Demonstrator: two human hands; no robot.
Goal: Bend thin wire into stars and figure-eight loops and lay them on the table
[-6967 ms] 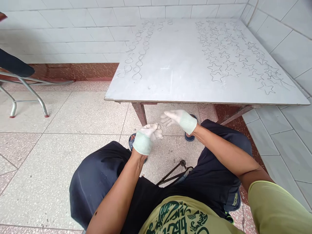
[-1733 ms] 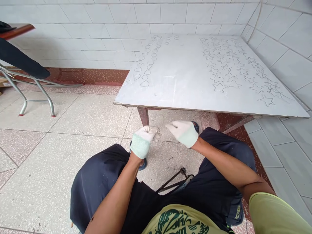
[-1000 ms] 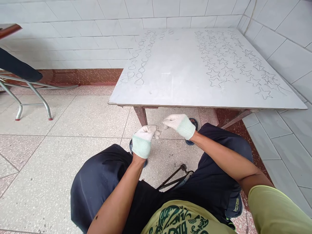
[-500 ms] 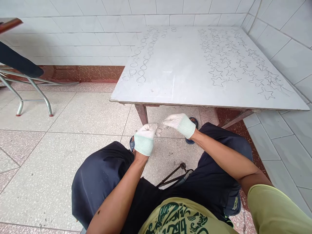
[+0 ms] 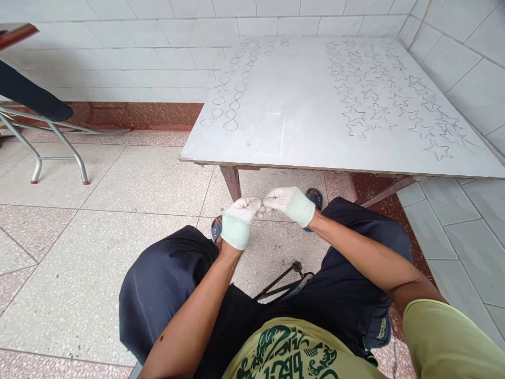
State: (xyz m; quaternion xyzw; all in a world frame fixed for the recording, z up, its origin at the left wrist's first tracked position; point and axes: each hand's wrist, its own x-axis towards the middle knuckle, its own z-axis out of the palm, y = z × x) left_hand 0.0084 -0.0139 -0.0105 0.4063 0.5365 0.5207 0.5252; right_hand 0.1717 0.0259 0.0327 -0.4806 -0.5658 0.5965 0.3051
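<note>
I sit low with both hands in white gloves, held in front of my knees below the table's front edge. My left hand [image 5: 240, 220] is closed in a fist, and my right hand [image 5: 290, 203] meets it fingertip to fingertip. Between them they pinch a thin piece of wire [image 5: 263, 209], almost wholly hidden by the gloves. On the white table [image 5: 300, 139], several star-shaped wire pieces [image 5: 371, 97] lie on the right. Two rows of looped wire pieces [image 5: 231, 100] run along the left.
A dark metal hand tool [image 5: 282, 281] lies on the floor between my legs. A metal tube frame [image 5: 59, 145] with a dark cloth stands at the far left. Tiled walls close in behind and to the right of the table. My sandalled feet rest under the table edge.
My right hand has come in to the left until its fingertips touch my left fist; half a second ago a small gap lay between them. The view has shifted slightly.
</note>
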